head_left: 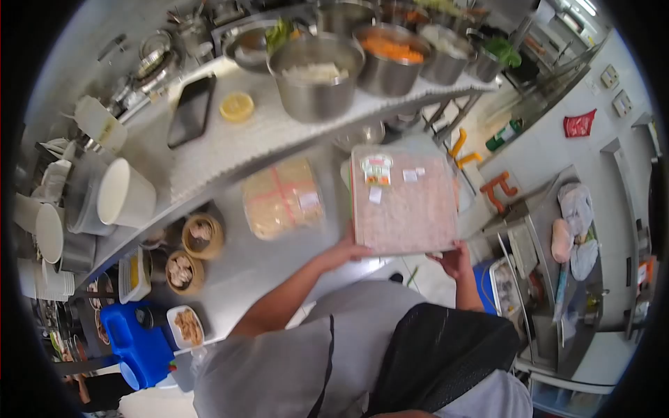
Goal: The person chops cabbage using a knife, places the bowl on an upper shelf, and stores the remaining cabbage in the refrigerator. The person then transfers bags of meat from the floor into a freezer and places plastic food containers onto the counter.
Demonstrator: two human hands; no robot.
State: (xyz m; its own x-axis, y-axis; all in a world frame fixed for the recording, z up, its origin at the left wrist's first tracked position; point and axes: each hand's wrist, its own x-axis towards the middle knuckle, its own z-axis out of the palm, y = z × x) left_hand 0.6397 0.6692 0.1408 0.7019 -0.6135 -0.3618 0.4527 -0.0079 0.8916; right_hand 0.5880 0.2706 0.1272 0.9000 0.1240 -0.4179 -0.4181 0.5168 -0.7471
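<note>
A large, flat, pinkish package (408, 209) with labels on its top is held out in front of my body. My left hand (346, 253) grips its near left corner, fingers partly under the edge. At the near right corner, my right hand (456, 262) is closed round the edge. What the package contains is hard to make out. To its left, a plastic-wrapped tan packet (282, 198) with crossed red bands lies on the steel counter (244, 279).
On the raised shelf stand steel pots (317, 83) of chopped food, a halved lemon (237, 106), a black phone (191, 110) and white tubs (125, 194). Bamboo steamers (202, 235), a white food tray (187, 327) and a blue jug (136, 345) are at left.
</note>
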